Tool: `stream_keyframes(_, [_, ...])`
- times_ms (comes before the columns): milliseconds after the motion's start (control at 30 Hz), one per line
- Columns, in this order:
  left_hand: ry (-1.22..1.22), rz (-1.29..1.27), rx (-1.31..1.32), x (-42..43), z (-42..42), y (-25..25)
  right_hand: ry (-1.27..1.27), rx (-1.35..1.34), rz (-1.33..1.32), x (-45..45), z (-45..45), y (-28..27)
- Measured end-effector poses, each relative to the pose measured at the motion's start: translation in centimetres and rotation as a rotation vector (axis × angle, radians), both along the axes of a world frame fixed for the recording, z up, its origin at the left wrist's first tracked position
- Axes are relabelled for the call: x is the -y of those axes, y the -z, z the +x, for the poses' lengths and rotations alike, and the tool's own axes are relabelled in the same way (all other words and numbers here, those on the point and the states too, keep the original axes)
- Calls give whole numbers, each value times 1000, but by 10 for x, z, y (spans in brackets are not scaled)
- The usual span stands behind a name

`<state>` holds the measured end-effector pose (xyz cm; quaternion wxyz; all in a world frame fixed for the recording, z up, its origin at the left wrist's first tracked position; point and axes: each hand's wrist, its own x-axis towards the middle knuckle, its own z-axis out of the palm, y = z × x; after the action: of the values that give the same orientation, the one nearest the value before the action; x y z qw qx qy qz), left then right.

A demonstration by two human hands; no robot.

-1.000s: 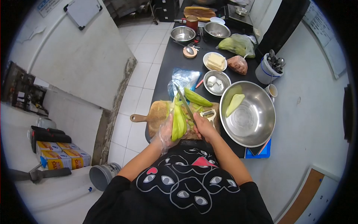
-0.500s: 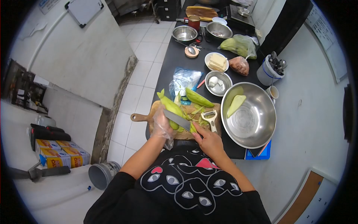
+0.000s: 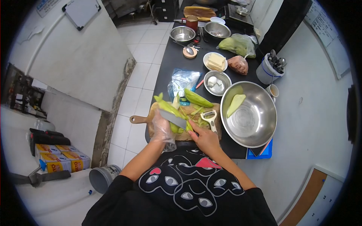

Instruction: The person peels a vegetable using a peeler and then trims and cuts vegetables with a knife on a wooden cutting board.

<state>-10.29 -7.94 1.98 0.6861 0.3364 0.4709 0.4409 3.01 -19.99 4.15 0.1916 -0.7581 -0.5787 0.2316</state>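
My left hand, in a clear plastic glove, is closed around a long light-green vegetable over the wooden cutting board. My right hand grips a knife by its green handle. The wide grey blade lies across the vegetable, hiding part of it; whether it has cut in, I cannot tell. Another green vegetable piece rests at the board's far edge. A white peeler lies to the right among green peelings.
Right of the board stands a large steel bowl holding a pale-green piece. Beyond are a blue-white plastic bag, a small steel bowl, a dish of yellow blocks and a utensil bucket. A wall runs along the right.
The knife and my right hand have shifted slightly left and up along the vegetable. The whole view has moved a little. Both hands keep their hold.
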Motion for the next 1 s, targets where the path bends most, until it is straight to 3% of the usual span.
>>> stream_keyframes(100, [78, 31, -172, 19, 4, 29, -38, -13, 96, -11, -3, 6])
stream_keyframes(233, [95, -110, -43, 9, -1, 66, -36, -47, 45, -16, -4, 16])
stream_keyframes(333, [181, -52, -135, 8, -9, 86, 26, -88, 21, -24, -1, 37])
stream_keyframes(433, [456, 401, -736, 29, -7, 107, 136, -204, -43, -36, 9, 53])
stream_keyframes(467, [375, 368, -592, 27, -4, 103, 127, -241, -29, -39, 13, 49])
stream_keyframes(567, [217, -107, -91, -11, -6, 87, 101, -299, -33, -28, 10, 28])
stream_keyframes(600, [212, -75, -148, -20, -14, 83, 68, -280, -15, -17, 11, 24])
stream_keyframes(700, [50, -303, 155, -17, -11, 33, 26, -116, -69, 9, 8, 18])
stream_keyframes(833, [64, -240, 135, -12, -9, 26, 0, -62, -104, 14, 7, 10])
stream_keyframes(933, [128, -365, 270, -7, -11, 23, -1, -7, -61, 11, 3, 2])
stream_keyframes(1000, [194, -342, 121, 7, -4, 31, 36, 4, 15, 1, 4, 20])
